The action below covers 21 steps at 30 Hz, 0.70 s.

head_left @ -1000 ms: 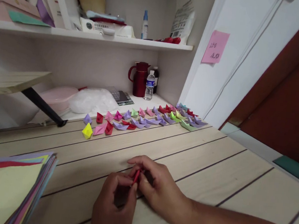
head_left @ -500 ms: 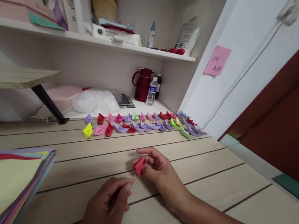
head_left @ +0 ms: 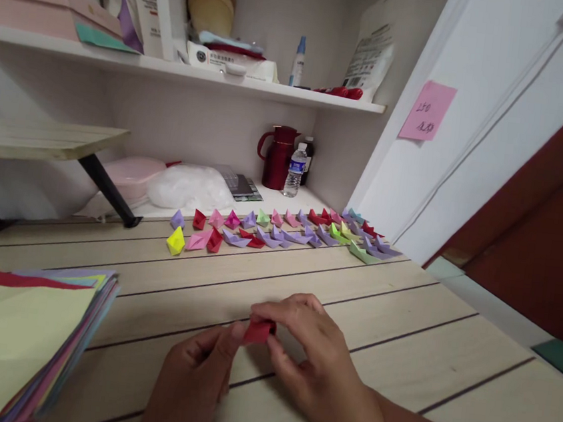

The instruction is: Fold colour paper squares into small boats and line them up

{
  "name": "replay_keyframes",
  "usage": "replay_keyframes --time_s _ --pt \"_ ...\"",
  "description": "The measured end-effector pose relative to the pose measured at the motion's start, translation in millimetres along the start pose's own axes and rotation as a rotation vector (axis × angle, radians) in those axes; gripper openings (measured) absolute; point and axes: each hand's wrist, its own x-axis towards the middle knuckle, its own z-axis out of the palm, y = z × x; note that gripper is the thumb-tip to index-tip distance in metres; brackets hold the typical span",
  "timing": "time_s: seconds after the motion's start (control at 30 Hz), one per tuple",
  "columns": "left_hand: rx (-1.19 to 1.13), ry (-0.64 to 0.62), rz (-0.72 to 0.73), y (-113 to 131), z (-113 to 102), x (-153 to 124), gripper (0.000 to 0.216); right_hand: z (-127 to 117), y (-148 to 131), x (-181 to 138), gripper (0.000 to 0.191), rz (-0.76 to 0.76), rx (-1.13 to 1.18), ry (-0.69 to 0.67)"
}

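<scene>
A small folded piece of red paper (head_left: 257, 333) is held between my two hands above the slatted wooden table (head_left: 147, 344). My left hand (head_left: 202, 370) pinches its left end between thumb and fingers. On the other side, my right hand (head_left: 314, 355) grips its right end, thumb below and index finger above; part of the paper is hidden by the fingers. Beyond my hands stand two rows of small folded paper boats (head_left: 283, 236) in purple, pink, red, green and yellow. A yellow paper boat (head_left: 176, 241) is at the near left end of the rows.
A stack of coloured paper sheets (head_left: 16, 337) lies at the left. Behind the boats, a shelf holds a dark red jug (head_left: 277, 160), a water bottle (head_left: 295, 170) and a plastic bag (head_left: 191, 187). A small wooden stand (head_left: 47, 139) with black legs rises at the left.
My left hand has come up and taken hold of the red paper's left end. The paper has turned from upright to lying sideways, and my right hand has shifted its grip. The view has shifted slightly.
</scene>
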Motion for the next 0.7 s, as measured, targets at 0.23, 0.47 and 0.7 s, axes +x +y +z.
replay_keyframes --time_s 0.23,0.47,0.7 --pt "-0.133 -0.02 -0.085 3.4 2.7 -0.6 0.051 -4.7 -1.6 1.7 0.04 -0.029 -0.068 -0.051" --pt "-0.405 -0.271 -0.226 -1.6 1.7 -2.5 0.054 -5.5 3.5 2.6 0.04 -0.036 0.019 -0.041" --pt "-0.437 -0.295 -0.213 -4.2 4.4 -2.4 0.046 -6.0 6.2 1.6 0.044 -0.017 0.067 -0.053"
